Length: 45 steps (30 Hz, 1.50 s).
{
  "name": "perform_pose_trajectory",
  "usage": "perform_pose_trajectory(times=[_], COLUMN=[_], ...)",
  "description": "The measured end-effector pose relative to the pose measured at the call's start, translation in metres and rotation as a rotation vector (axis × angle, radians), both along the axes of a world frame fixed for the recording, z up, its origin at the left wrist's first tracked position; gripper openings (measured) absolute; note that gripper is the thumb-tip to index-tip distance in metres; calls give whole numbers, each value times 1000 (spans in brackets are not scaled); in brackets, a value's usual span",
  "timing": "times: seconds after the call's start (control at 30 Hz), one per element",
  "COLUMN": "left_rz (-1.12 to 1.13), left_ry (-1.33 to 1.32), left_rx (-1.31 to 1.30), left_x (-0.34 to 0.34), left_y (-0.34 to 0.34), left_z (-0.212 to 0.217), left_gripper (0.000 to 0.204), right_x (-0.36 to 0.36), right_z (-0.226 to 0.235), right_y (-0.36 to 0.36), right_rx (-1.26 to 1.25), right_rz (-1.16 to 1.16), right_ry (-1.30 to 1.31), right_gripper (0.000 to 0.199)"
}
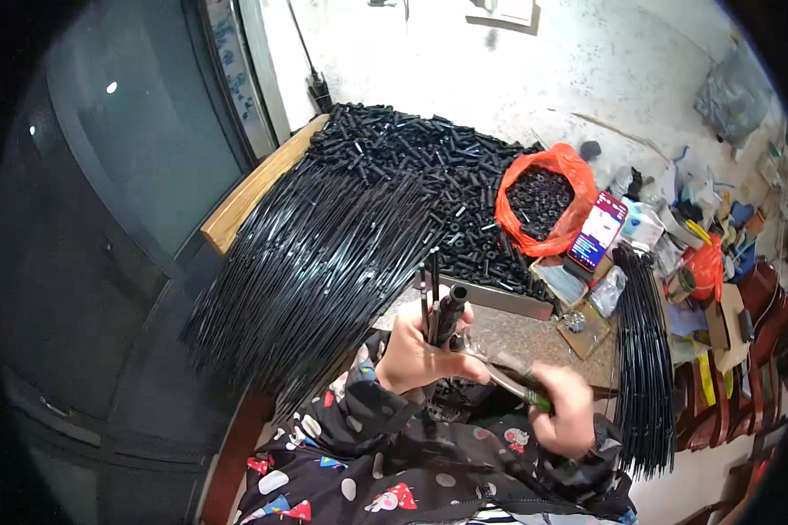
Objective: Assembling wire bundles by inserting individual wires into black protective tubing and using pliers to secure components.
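In front of my chest, my left hand (416, 350) is closed round a short black tube (447, 317) with a round, open upper end. Several thin black rods (426, 302) stand upright in the same grip, beside the tube. My right hand (566, 409), lower and to the right, is wrapped round a pliers-like hand tool (508, 381) with a shiny metal front and green on its handle. The tool's metal end reaches up to the base of the tube, next to my left thumb; whether it grips the tube I cannot tell.
Long thin black rods (315, 254) spread over the table's left side, beside a wooden board (263, 185). Behind lie heaped short black tubes (411, 144). An orange-red bag (572, 162) holds small black parts. A lit phone (598, 231) and another rod bundle (643, 367) are on the right.
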<state>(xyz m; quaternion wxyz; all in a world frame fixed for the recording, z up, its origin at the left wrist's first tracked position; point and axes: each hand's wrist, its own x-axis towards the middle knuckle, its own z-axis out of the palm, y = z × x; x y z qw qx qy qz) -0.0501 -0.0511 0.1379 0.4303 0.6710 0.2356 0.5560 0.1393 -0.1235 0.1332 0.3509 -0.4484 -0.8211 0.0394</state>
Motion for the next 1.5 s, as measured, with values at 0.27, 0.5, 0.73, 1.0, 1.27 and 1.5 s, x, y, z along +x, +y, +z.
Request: perform_pose_trajectory(times=[0.27, 0.5, 0.73, 1.0, 1.27, 1.5], left_rz=[-196, -146, 13, -42, 16, -43], left_ry=[-77, -86, 101, 18, -17, -149], left_rx=[-91, -53, -106, -146, -223, -332], left_x=[5, 2, 7, 7, 13, 23], left_y=[3, 11, -2, -5, -6, -1], left_z=[-10, -10, -2, -1, -18, -27], left_gripper=[53, 43, 35, 30, 26, 32], right_x=[-16, -10, -13, -4, -40, -31], right_z=[-18, -15, -12, -20, -53, -59], right_y=[-1, 2, -8, -9, -29, -9], right_rx=[-1487, -69, -1379, -1500, -1281, -978], right_rz=[521, -27, 428, 575, 343, -27], right_ry=[698, 126, 841, 843, 1006, 743], right_gripper=[43, 33, 45, 45, 8, 18])
